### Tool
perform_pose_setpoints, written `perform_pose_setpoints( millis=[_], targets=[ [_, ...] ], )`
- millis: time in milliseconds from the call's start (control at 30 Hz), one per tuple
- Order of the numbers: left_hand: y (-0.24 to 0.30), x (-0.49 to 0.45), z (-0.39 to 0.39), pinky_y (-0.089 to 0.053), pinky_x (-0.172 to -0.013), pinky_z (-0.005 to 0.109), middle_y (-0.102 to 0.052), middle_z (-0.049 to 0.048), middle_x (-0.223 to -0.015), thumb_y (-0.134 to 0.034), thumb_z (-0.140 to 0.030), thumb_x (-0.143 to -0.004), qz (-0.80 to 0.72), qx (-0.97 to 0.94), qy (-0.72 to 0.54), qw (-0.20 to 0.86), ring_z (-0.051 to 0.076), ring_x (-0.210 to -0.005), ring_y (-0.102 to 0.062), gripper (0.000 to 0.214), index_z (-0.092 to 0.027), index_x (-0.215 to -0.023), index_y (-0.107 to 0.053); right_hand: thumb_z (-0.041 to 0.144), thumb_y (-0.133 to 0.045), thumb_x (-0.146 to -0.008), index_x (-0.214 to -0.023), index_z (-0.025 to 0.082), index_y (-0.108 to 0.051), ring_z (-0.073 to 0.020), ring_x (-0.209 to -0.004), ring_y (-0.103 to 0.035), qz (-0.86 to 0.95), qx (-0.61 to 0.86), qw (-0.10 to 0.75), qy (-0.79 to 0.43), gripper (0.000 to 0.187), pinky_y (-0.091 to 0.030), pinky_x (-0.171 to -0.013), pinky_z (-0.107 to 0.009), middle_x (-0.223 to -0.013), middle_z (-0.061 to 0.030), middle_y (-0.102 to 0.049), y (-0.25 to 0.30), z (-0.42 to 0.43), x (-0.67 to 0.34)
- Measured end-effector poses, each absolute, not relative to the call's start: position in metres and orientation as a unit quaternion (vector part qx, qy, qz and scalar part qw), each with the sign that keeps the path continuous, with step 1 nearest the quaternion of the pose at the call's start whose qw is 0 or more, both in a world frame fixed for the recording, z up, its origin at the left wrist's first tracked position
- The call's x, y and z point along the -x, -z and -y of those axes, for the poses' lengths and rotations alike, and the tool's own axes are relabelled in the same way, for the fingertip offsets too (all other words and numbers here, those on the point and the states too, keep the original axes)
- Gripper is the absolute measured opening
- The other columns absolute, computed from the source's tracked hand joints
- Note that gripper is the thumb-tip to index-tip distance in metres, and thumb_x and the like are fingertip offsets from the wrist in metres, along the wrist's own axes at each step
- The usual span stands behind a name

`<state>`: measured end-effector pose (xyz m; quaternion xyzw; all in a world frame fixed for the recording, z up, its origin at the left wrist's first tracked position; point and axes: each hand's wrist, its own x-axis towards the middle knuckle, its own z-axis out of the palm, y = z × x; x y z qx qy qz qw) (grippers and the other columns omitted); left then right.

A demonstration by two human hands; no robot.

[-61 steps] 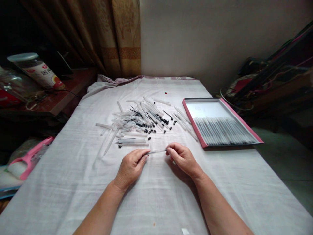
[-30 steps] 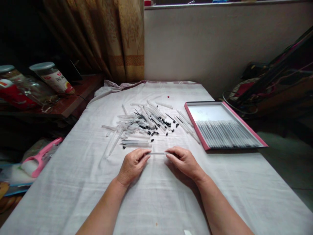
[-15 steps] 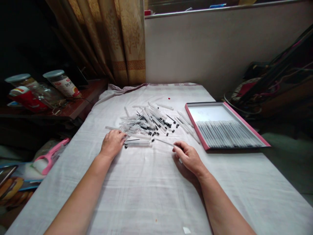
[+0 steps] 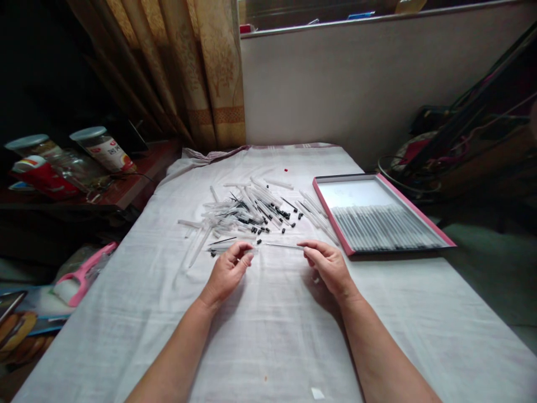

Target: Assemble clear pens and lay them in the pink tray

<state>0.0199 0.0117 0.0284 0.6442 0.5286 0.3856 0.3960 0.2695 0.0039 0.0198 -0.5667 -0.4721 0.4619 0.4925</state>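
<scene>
Between the thumb and fingers of my right hand (image 4: 329, 266) is a thin, pale pen refill (image 4: 283, 245), its free end reaching left. My left hand (image 4: 229, 271) is closed in a pinch just left of that end; what it holds, if anything, is too faint to make out. Clear pen barrels (image 4: 262, 196) lie in a loose pile beyond both hands, mixed with dark refills (image 4: 239, 207). Small black caps (image 4: 259, 242) are scattered along the pile's near and right sides. One long clear barrel (image 4: 200, 246) slants to the left of my left hand.
A pink-edged box (image 4: 346, 238) holding a row of pens (image 4: 381, 226) stands on the white tablecloth (image 4: 268, 330) at right. Jars (image 4: 104, 148) stand on a wooden side table at left. Pink-handled scissors (image 4: 86, 274) lie below it. A curtain (image 4: 218, 78) hangs behind.
My left hand has moved right from the pile's left edge, close to the refill's tip. A clear barrel now slants where that hand was. The right hand still holds the refill.
</scene>
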Motion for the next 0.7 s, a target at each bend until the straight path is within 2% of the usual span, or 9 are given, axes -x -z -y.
perform_pose_setpoints(
  millis=[100,233,533,700],
  targets=[
    [-0.015,-0.044,-0.003,-0.042,-0.049,0.018,-0.059,-0.0009,-0.077,-0.064,-0.049,-0.077,-0.523,-0.514,-0.439,0.519,0.011,-0.062,-0.055,0.038,-0.019,-0.099,-0.059,0.037,-0.06,-0.068,-0.08,0.014,-0.075,-0.0092,-0.045,-0.04,0.481,0.564,0.505,-0.441,0.029,-0.031,-0.042,-0.021,-0.05,0.0027,-0.049,-0.021,-0.004,-0.273],
    [-0.013,-0.048,-0.003,-0.04,-0.046,0.016,-0.057,-0.0016,-0.072,-0.07,-0.054,-0.071,-0.516,-0.474,-0.439,0.562,0.009,-0.058,-0.052,0.048,-0.017,-0.099,-0.062,0.035,-0.059,-0.068,-0.076,0.016,-0.074,-0.0109,-0.047,-0.043,0.512,0.576,0.481,-0.418,0.025,-0.033,-0.044,-0.023,-0.054,0.0005,-0.055,-0.022,-0.004,-0.273],
    [-0.01,-0.045,0.001,-0.04,-0.046,0.018,-0.056,-0.0024,-0.065,-0.064,-0.049,-0.078,-0.524,-0.534,-0.397,0.531,0.009,-0.052,-0.05,0.039,-0.016,-0.1,-0.064,0.034,-0.056,-0.069,-0.075,0.018,-0.075,-0.019,-0.066,-0.063,0.559,0.573,0.449,-0.398,0.025,-0.05,-0.063,-0.03,-0.066,-0.0039,-0.068,-0.018,-0.004,-0.273],
    [-0.002,-0.042,0.004,-0.049,-0.062,0.022,-0.068,0.0031,-0.084,-0.059,-0.034,-0.084,-0.517,-0.642,-0.38,0.42,0.013,-0.066,-0.061,0.023,-0.019,-0.099,-0.068,0.032,-0.058,-0.072,-0.079,0.018,-0.077,-0.0194,-0.068,-0.066,0.581,0.565,0.409,-0.419,0.025,-0.052,-0.064,-0.03,-0.074,-0.0053,-0.073,-0.02,-0.002,-0.278]
  ],
)
